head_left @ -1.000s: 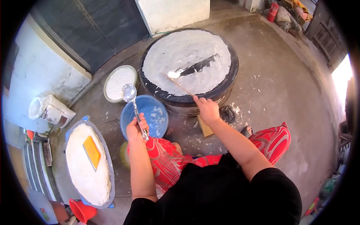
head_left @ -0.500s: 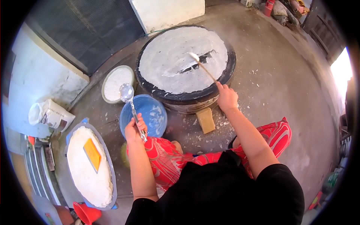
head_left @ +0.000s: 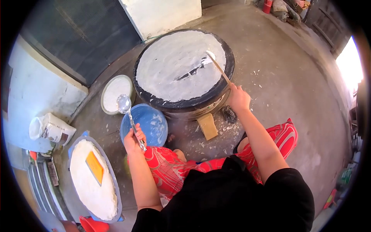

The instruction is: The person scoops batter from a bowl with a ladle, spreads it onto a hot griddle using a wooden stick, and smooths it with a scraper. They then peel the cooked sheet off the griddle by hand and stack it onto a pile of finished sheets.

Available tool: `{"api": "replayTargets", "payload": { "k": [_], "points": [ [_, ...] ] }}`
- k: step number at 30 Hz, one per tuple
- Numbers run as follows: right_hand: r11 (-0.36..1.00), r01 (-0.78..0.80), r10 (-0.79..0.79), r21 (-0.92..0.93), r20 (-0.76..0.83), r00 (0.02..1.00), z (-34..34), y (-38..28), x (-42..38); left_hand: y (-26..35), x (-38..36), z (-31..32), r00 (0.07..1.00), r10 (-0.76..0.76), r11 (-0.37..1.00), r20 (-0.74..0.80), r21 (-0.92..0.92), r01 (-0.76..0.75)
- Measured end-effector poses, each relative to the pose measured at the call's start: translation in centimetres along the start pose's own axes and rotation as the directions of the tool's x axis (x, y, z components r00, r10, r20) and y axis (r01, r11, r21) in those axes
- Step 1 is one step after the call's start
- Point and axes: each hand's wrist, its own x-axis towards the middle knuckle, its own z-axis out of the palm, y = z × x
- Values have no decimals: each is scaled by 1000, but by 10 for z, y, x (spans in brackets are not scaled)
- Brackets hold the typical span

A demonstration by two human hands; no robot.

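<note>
In the head view, the right hand [head_left: 239, 97] has its fingers closed round the lower end of a slim wooden stick [head_left: 219, 68], just beyond the near right edge of the dark round griddle [head_left: 181, 104]. From this grip the stick slants forward and to the left, its far end over the white layer [head_left: 166, 62] that covers most of the griddle. The narrow dark gap [head_left: 189, 73] in that layer lies forward and left of the right grip; its long axis runs obliquely, from near left to far right, so the stick points across that line rather than along it, its tip by the gap's far right end, where a brighter white patch shows. Whether the tip touches the layer I cannot tell. The right hand is clearly the nearer of the two to the gap. The left hand [head_left: 135, 138] is well apart from it, its grip clasped round the handle of a metal ladle [head_left: 130, 116], whose bowl tilts away from the body and shows above the far left rim of the blue basin [head_left: 156, 127], near the pale bowl [head_left: 133, 94] of white stuff. The basin sits on the floor between the left hand and the griddle.
</note>
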Motion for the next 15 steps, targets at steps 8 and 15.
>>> {"api": "replayTargets", "payload": {
  "k": [8,15],
  "points": [
    [758,-334,216,561,267,939,20,37,25,-1,0,3,999,-6,1000,-33,-10,5],
    [767,-166,-5,620,264,964,20,58,28,3,1,-1,999,-32,999,-20,-18,31]
  ]
}}
